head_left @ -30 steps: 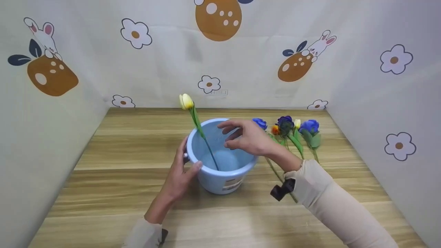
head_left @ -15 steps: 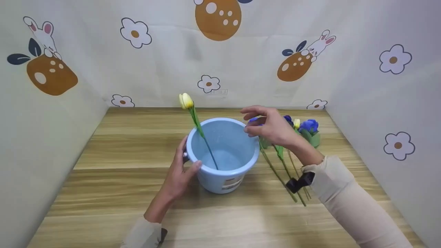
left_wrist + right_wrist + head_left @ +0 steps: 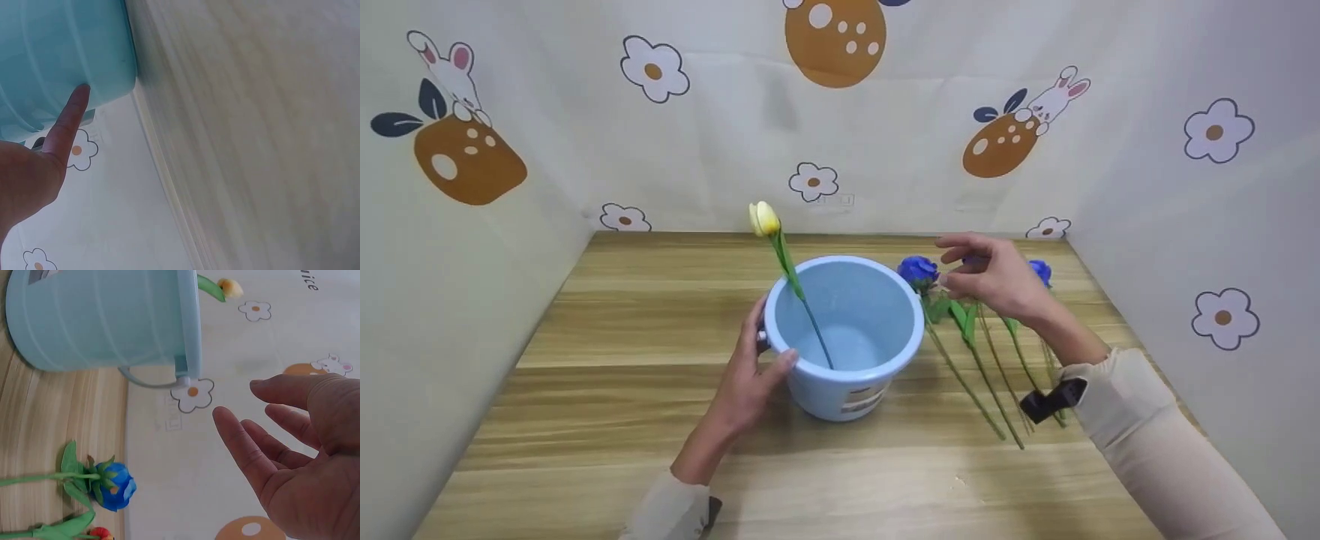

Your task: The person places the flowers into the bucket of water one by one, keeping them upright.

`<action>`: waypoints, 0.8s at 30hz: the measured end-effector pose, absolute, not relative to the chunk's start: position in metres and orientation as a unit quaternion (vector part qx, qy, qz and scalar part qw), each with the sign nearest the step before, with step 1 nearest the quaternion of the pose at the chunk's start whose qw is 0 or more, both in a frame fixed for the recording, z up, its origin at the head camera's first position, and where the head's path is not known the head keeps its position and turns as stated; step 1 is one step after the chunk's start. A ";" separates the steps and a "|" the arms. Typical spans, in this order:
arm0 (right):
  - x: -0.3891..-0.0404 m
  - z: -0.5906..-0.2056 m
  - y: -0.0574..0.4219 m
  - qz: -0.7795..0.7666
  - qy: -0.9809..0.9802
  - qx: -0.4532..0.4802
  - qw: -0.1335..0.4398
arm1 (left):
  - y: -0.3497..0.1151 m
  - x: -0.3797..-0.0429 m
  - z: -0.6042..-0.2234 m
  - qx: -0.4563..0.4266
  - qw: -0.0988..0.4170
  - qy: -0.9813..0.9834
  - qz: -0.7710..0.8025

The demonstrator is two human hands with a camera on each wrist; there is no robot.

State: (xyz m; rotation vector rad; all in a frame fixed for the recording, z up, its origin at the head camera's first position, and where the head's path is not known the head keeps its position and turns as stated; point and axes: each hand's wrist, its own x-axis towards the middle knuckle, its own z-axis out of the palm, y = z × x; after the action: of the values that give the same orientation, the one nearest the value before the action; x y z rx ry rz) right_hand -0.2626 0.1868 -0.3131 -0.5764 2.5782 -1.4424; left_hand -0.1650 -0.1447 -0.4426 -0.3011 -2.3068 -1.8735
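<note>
A light blue bucket [image 3: 844,401] stands upright on the wooden table, with a pale yellow tulip [image 3: 765,219] leaning in it, its green stem running to the near inside wall. My left hand [image 3: 746,386] holds the bucket by its left side, thumb at the rim and fingers along the outside. One straight finger [image 3: 70,118] touches the ribbed wall in the left wrist view. My right hand [image 3: 997,277], holding nothing, hovers over the artificial flowers right of the bucket, fingers loosely bent and thumb apart. Nearest its fingertips is a blue flower [image 3: 918,271]; other flower heads are partly hidden behind it.
Several green stems [image 3: 982,375] lie side by side on the table [image 3: 630,390], pointing towards me. Another blue bloom [image 3: 1040,271] shows beyond the right hand. An orange-red flower [image 3: 102,532] lies below the blue one in the right wrist view. Printed cloth walls enclose the table.
My right hand has moved right, from above the bucket's opening to over the flowers, uncovering the bucket's inside and the nearest blue flower. The left hand, bucket and tulip stay put.
</note>
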 end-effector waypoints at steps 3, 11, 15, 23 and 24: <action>-0.263 -0.314 0.196 -0.484 0.854 -0.180 0.068 | -0.144 -0.160 -0.433 -0.100 0.070 -0.768 -0.629; -0.272 -0.331 0.222 -0.471 0.866 -0.156 0.067 | -0.145 -0.166 -0.443 -0.116 0.091 -0.765 -0.626; -0.274 -0.341 0.235 -0.456 0.877 -0.141 0.063 | -0.144 -0.162 -0.436 -0.121 0.090 -0.763 -0.628; -0.277 -0.361 0.251 -0.449 0.882 -0.121 0.075 | -0.140 -0.148 -0.411 -0.112 0.074 -0.769 -0.624; -0.277 -0.363 0.252 -0.452 0.881 -0.118 0.076 | -0.139 -0.148 -0.410 -0.112 0.073 -0.771 -0.623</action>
State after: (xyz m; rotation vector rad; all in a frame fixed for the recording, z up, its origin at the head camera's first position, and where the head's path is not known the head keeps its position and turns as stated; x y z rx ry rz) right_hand -0.2775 0.2517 -0.3628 -0.3532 2.6417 -1.3557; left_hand -0.1478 -0.1393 -0.4104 -0.3365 -2.3140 -1.8715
